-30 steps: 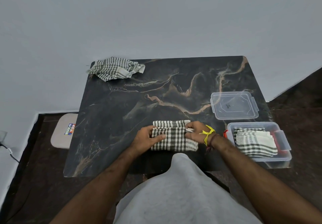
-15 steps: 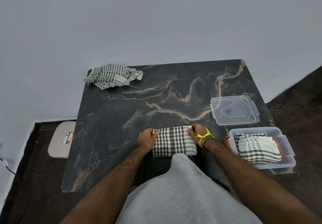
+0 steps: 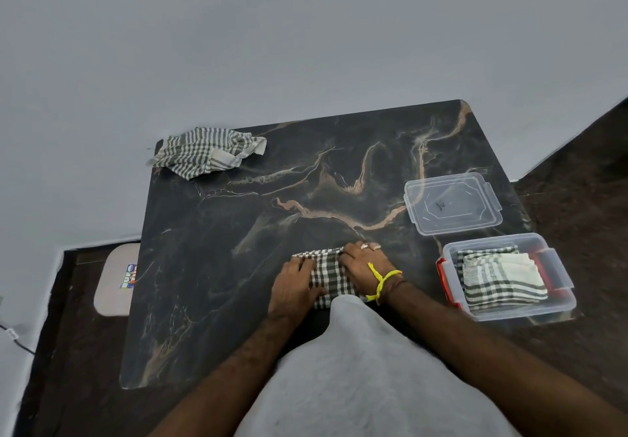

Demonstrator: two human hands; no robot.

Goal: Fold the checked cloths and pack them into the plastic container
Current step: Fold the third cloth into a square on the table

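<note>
**Cloth folded narrower, hands now pressing it flat**

Head view: The checked cloth [image 3: 328, 275] on the near edge of the dark marbled worktop [image 3: 238, 233] looks narrower than it did half a second ago. Then it lay as a wide rectangle with a hand at each end. Now the hands have closed in toward each other, and only a strip of check shows between them. The right hand [image 3: 365, 272], with a yellow thread [image 3: 382, 280] tied at the wrist, has come across onto the cloth's right part and lies palm-down over it. The left hand [image 3: 294, 283] lies flat on the left edge. Neither grip is clenched: both hands are spread, pressing rather than grasping. This reads as another fold just laid over, right side toward left, and being smoothed down.

For the task, this cloth seems close to the size of the folded cloths [image 3: 499, 277] already lying in the open plastic container [image 3: 564, 287] at the right, near the worktop's front corner. Its clear lid [image 3: 452, 204] rests apart, just behind it. The likely next move is to lift the bundle and set it on that stack without letting the layers spring open.

One crumpled checked cloth [image 3: 207, 151] lies at the far left corner in the same place as before, so at least one more remains to be folded. A pale stool [image 3: 114, 280] stands on the floor beside the worktop's left edge.
</note>
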